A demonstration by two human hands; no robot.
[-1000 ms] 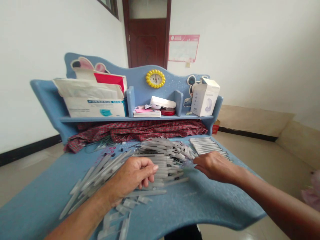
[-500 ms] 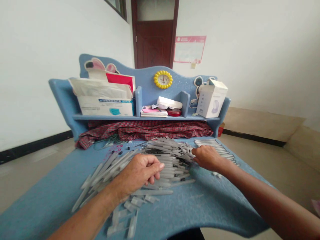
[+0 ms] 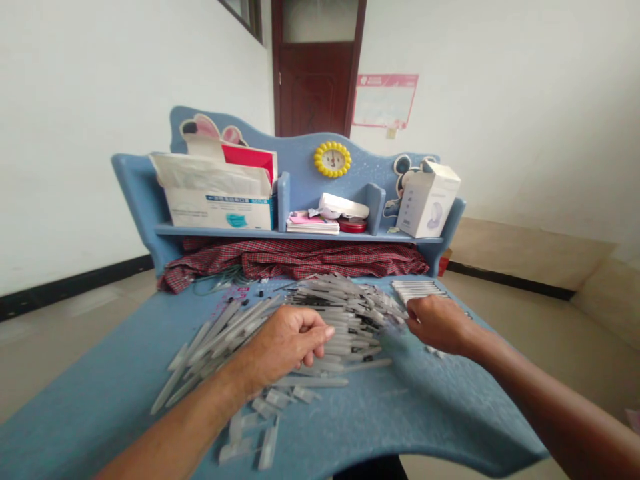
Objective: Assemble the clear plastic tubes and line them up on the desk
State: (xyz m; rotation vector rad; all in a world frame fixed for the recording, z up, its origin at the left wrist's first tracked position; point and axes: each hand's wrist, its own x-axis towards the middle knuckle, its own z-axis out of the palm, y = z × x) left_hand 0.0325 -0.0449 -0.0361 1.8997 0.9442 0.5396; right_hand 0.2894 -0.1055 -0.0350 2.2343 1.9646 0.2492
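Note:
My left hand [image 3: 297, 339] is closed, thumb pressed to the curled fingers, above the translucent pen barrels [image 3: 205, 353] on the left. Whatever it may hold is hidden. My right hand [image 3: 437, 322] is also closed, at the right edge of a heap of small clear and dark pen parts [image 3: 345, 297]; I cannot make out what is in its fingers. Just behind it lies a row of pens [image 3: 417, 288] side by side. Loose clear pen caps [image 3: 277, 399] are scattered in front of my left hand.
The blue desk [image 3: 380, 427] has a raised shelf at its back with a mask box [image 3: 215, 208], a white carton [image 3: 430, 200] and a yellow flower-shaped clock [image 3: 333, 160]. A red checked cloth [image 3: 300, 258] lies bunched beneath the shelf. Small black pieces [image 3: 261, 293] lie beside the heap.
My right hand has moved right, from the heap towards the row of pens. My left hand keeps its closed pose over the barrels. The whole view has shifted slightly.

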